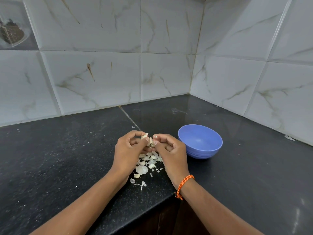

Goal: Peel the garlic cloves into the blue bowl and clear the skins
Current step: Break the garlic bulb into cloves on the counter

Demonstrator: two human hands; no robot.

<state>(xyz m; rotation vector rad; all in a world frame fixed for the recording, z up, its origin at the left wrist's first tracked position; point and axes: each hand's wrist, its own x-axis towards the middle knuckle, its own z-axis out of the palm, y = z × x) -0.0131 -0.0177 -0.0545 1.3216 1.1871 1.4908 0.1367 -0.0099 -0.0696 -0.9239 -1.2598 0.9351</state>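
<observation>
A: anything in the blue bowl [200, 141]?
B: nope, looks bare. Left hand [128, 148] and right hand [169, 150] fingers both pinch a garlic clove [149, 140] above skins [147, 164] on the black surface [67, 158], tiled corner.

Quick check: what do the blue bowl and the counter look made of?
Blue bowl: likely plastic, matte, uniform colour with moulded ridges near its base. Counter: looks like polished black granite, speckled, with a soft sheen and a seam between its slabs; could be another stone.
</observation>
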